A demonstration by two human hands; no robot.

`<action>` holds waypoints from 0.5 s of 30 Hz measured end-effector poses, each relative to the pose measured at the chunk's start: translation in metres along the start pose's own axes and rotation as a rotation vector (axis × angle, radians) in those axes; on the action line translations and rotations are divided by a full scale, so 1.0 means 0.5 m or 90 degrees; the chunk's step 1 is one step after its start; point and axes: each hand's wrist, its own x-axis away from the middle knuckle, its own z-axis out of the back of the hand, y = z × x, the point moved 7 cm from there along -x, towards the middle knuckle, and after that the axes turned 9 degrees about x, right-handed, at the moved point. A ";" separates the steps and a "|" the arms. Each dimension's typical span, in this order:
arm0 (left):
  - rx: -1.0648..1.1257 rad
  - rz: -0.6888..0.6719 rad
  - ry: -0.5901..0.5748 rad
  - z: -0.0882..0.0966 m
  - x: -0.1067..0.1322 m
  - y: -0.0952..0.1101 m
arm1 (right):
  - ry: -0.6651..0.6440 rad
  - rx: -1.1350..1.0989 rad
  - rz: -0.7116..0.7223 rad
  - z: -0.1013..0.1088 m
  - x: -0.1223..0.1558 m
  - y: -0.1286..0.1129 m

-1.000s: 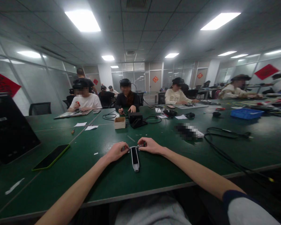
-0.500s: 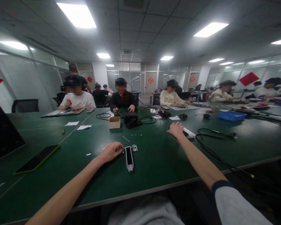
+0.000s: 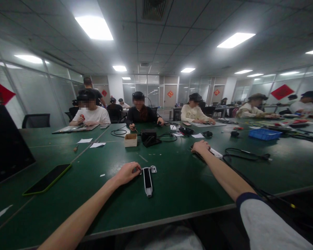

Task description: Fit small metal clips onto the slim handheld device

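Note:
My left hand point(image 3: 129, 173) rests on the green table with its fingers curled together at the left end of a small metal bracket. This bracket point(image 3: 153, 169) crosses the far end of a slim white device point(image 3: 148, 192) with a long black inset, which lies pointing toward me. Whatever the left fingertips pinch is too small to make out. Farther off to the right, my right hand point(image 3: 201, 148) is closed over a long white and black device point(image 3: 215, 153). Its far left part is hidden under the fingers.
A phone with a green edge point(image 3: 48, 178) lies at left, near a dark monitor point(image 3: 7, 149). Beyond my hands are a small open box point(image 3: 130, 140), a black device point(image 3: 149, 136) and a blue tray point(image 3: 265, 134). Black cables point(image 3: 243, 154) lie at right. Co-workers sit across the table.
The camera has tilted up slightly, so the scene sits a little lower and farther right. Both hands keep about the same places on the table.

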 end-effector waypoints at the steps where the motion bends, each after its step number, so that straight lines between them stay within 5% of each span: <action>1: 0.000 0.000 0.000 0.001 0.000 0.001 | -0.003 0.001 0.007 0.000 -0.003 -0.001; 15: -0.001 -0.016 0.010 -0.002 -0.004 -0.002 | -0.009 -0.060 0.009 0.015 -0.010 0.020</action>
